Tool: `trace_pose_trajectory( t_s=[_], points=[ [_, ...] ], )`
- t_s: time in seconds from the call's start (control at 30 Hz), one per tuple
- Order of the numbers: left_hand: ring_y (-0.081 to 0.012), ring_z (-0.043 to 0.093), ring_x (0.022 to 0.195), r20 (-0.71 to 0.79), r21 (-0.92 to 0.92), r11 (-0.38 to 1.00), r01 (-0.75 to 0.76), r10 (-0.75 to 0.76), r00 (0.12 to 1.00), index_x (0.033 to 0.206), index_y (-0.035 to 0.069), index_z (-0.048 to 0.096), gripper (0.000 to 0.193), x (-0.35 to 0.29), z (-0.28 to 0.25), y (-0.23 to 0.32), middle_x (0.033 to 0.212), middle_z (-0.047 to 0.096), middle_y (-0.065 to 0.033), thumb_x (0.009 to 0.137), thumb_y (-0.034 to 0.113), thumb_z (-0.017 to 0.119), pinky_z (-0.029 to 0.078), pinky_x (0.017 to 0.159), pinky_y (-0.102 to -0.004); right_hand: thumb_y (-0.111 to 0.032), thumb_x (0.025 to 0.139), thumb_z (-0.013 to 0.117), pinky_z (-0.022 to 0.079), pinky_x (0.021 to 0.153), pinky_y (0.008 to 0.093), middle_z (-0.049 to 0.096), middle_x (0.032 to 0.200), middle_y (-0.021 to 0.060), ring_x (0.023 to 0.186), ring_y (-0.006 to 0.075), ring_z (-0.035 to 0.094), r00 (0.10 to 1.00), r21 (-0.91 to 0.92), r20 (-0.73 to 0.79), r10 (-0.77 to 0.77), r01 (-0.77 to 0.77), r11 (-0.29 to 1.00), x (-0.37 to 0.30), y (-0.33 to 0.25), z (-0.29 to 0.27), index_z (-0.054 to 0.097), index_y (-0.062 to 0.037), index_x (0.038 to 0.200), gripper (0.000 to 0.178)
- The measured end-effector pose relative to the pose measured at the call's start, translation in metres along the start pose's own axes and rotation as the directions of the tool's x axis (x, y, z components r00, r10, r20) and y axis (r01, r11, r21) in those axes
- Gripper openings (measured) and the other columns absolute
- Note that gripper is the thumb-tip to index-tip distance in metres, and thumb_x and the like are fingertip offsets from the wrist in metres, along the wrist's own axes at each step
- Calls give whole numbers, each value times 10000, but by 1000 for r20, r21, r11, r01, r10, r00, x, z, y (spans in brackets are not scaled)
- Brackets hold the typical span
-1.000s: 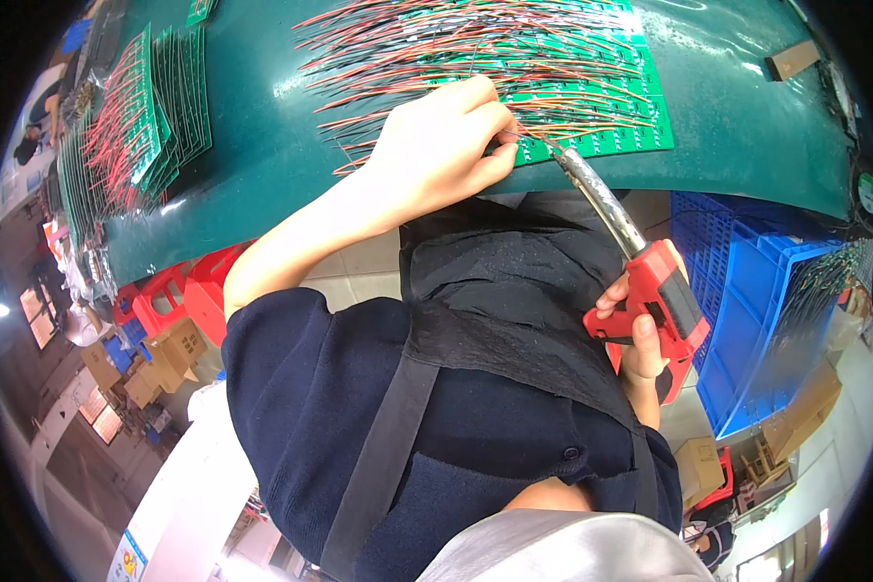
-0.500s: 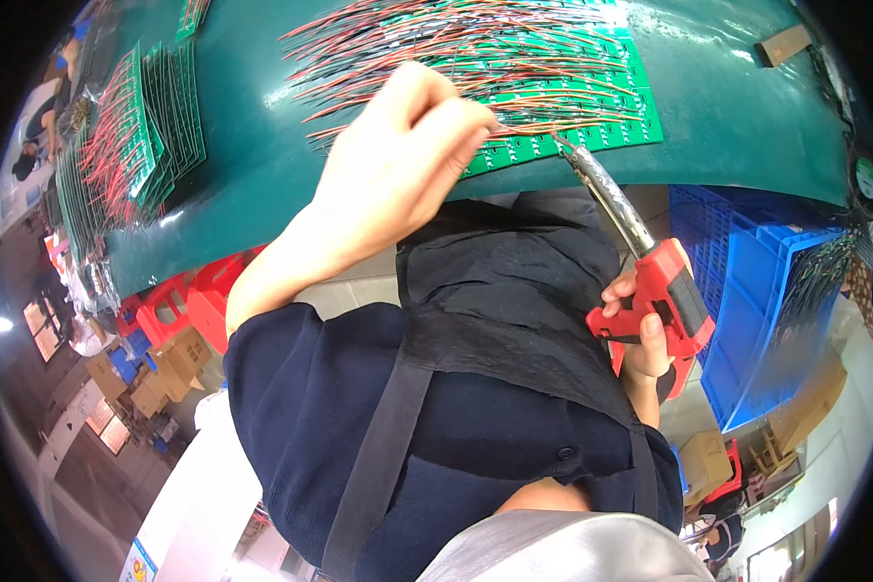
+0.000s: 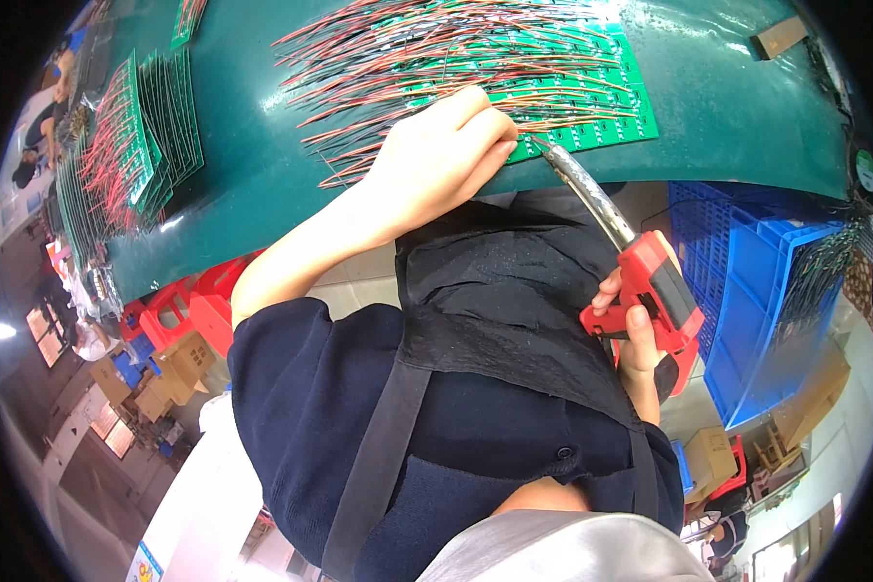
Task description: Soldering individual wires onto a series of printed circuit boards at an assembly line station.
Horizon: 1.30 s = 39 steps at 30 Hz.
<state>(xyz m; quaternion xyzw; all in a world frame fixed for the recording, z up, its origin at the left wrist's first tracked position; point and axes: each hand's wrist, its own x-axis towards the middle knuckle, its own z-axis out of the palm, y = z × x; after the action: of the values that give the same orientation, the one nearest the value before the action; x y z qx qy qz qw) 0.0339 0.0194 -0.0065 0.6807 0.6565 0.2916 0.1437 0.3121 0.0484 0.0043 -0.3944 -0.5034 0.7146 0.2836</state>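
Note:
My left hand is closed in a pinch over the near edge of a green circuit board panel. A thin wire seems to be between its fingertips, mostly hidden by the fingers. Rows of red and black wires lie across the panel, their loose ends pointing left past my hand. My right hand is wrapped around the red handle of a soldering gun. The gun's metal barrel slants up and left, and its dark tip is at the panel's near edge, just right of my left fingertips.
A stack of wired green boards stands at the left of the green table mat. At the far right lies a small cardboard piece. Blue crates stand right of my lap, one with dark wires. Red stools are below the table's left edge.
My left hand has moved slightly right and nearer to me, with wire ends now showing lower on its left. The soldering gun has shifted a little left, its tip still near those fingers.

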Motion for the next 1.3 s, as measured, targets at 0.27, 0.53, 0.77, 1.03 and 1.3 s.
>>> trace_pose_trajectory(
  t_s=[0.27, 0.53, 0.77, 1.03, 1.3],
  points=[
    [-234, 596, 700, 13, 5, 1000, 12, -12, 1000, 877, 79, 620, 93, 1, -1, 1, 782, 537, -65, 814, 115, 677, 487, 606, -327, -340, 824, 617, 500, 602, 291, 592, 849, 144, 677, 180, 588, 999, -56, 25, 45, -43, 997, 0, -1, 1, 348, 111, 1311, 716],
    [-232, 603, 716, 36, 65, 998, 3, -6, 999, 871, 89, 619, 93, 3, -4, 3, 788, 544, -64, 812, 130, 678, 496, 616, -325, -374, 810, 582, 465, 617, 317, 572, 811, 171, 649, 204, 568, 996, -25, -82, -28, 26, 999, -1, -9, 6, 527, 72, 971, 477],
    [-234, 611, 768, 68, 113, 992, -60, 53, 996, 903, 94, 644, 126, -3, -34, 2, 852, 575, -56, 792, 111, 700, 505, 648, -327, -369, 813, 560, 462, 625, 320, 569, 807, 167, 638, 205, 565, 995, -3, -80, -58, 58, 998, -1, -6, 6, 528, 67, 963, 462],
    [-229, 520, 678, 465, -30, 982, -186, 179, 867, 879, 111, 674, 199, -52, -92, -15, 755, 491, -40, 687, 95, 725, 434, 579, -342, -406, 824, 630, 509, 673, 340, 588, 856, 162, 706, 219, 602, 994, 53, -18, -110, 111, 992, 3, 6, -16, 294, 113, 1334, 802],
    [-243, 545, 740, 462, 92, 977, -193, 130, 877, 852, 90, 651, 191, -64, -91, -23, 825, 521, -63, 670, 72, 709, 456, 626, -344, -400, 822, 637, 515, 681, 346, 591, 866, 164, 711, 217, 605, 995, 58, 15, -100, 99, 993, 4, 2, -13, 317, 110, 1311, 776]
  ],
)
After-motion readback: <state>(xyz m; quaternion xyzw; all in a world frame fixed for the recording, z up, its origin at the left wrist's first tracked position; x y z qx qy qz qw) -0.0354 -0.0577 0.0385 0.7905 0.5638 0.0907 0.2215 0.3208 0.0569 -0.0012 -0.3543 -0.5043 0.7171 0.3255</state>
